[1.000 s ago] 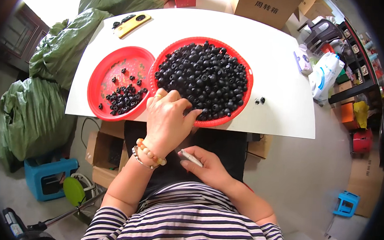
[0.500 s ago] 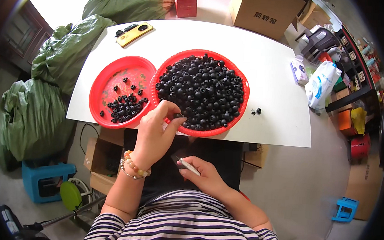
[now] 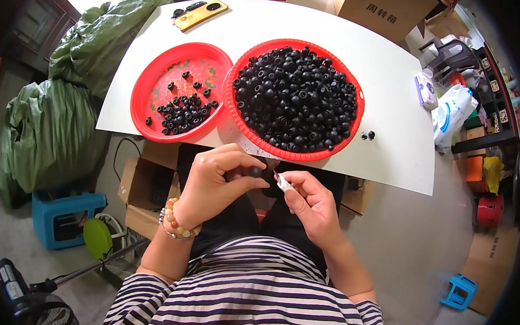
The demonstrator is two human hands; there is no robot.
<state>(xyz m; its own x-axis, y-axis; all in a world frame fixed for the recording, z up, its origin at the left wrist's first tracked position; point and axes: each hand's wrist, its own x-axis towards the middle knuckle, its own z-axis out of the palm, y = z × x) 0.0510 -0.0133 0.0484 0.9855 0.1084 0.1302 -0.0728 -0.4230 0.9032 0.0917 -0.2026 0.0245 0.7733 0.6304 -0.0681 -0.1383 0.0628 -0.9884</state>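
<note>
My left hand (image 3: 212, 175), with a beaded bracelet at the wrist, pinches a small round black piece (image 3: 255, 171) between thumb and fingers, just off the table's near edge. Close beside it, my right hand (image 3: 315, 209) grips a small white-handled knife (image 3: 283, 183). Its thin tip points toward the black piece; a gap seems to remain between them. Beyond my hands, a red basket (image 3: 360, 118) is heaped with similar black pieces. To its left, a shallow red basin (image 3: 139, 106) holds a smaller number of them, several with open, hollow ends.
On the white table (image 3: 399, 152) lie a yellow phone (image 3: 202, 17), a few black scraps (image 3: 368, 135) and a pack of wipes (image 3: 425, 90). Green sacks (image 3: 50, 134) and a blue stool (image 3: 66, 220) stand left. Cardboard boxes (image 3: 147, 186) sit under the table.
My left hand has drawn back from the basket's near rim with a black piece. My right hand has risen with the knife to meet it. The view has tilted downward.
</note>
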